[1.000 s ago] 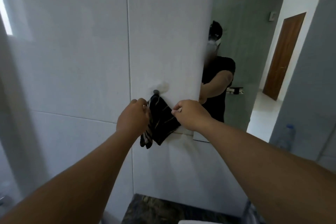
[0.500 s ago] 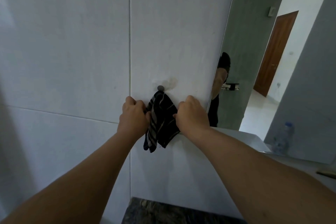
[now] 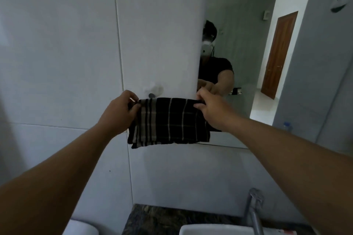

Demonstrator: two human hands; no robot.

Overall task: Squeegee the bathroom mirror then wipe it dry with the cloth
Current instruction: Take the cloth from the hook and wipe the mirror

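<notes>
A black cloth (image 3: 170, 120) with pale stripes hangs spread out flat between my hands, in front of the white tiled wall. My left hand (image 3: 119, 112) pinches its upper left corner. My right hand (image 3: 210, 107) pinches its upper right corner. Just above the cloth's top edge a small round wall hook (image 3: 151, 95) sticks out, bare. The bathroom mirror (image 3: 248, 47) fills the wall to the right and reflects a person in a black shirt and my right arm. No squeegee is in view.
A chrome tap (image 3: 254, 210) rises over a white basin (image 3: 215, 230) at the bottom right. A dark stone counter (image 3: 152, 221) lies below the wall. The mirror reflects a brown door (image 3: 278, 53) and a small bottle (image 3: 287, 126).
The cloth has come off the wall hook, where it hung bunched. My hands have moved apart and stretched it out wide and flat.
</notes>
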